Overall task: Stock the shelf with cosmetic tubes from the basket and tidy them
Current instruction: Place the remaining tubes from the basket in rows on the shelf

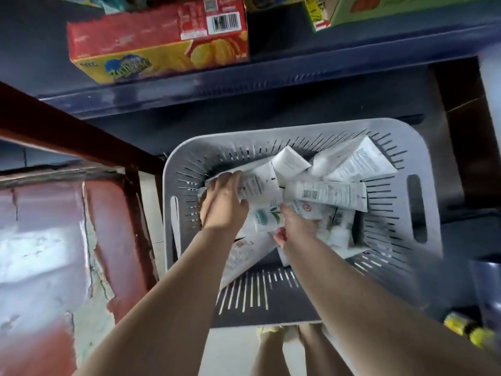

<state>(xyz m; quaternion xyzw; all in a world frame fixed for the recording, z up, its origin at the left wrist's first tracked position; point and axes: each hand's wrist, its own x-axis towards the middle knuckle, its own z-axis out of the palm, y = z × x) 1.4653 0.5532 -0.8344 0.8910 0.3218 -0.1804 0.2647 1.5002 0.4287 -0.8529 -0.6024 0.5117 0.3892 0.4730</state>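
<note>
A grey slotted plastic basket [414,164] stands on the floor below the shelf, holding several white cosmetic tubes [328,192] heaped at odd angles. Both hands reach down into it. My left hand [222,204] lies at the basket's left side, its fingers curled round the end of a white tube [254,183]. My right hand [294,225] is in the middle of the heap, its fingers buried among the tubes and gripping a white tube with a green leaf print [267,218]. The fingertips of both hands are partly hidden.
The dark blue shelf edge [244,80] runs across above the basket. A red and yellow snack box [151,47] and a green box [393,9] sit on it. A reddish beam [67,128] crosses at the left, over a worn red floor.
</note>
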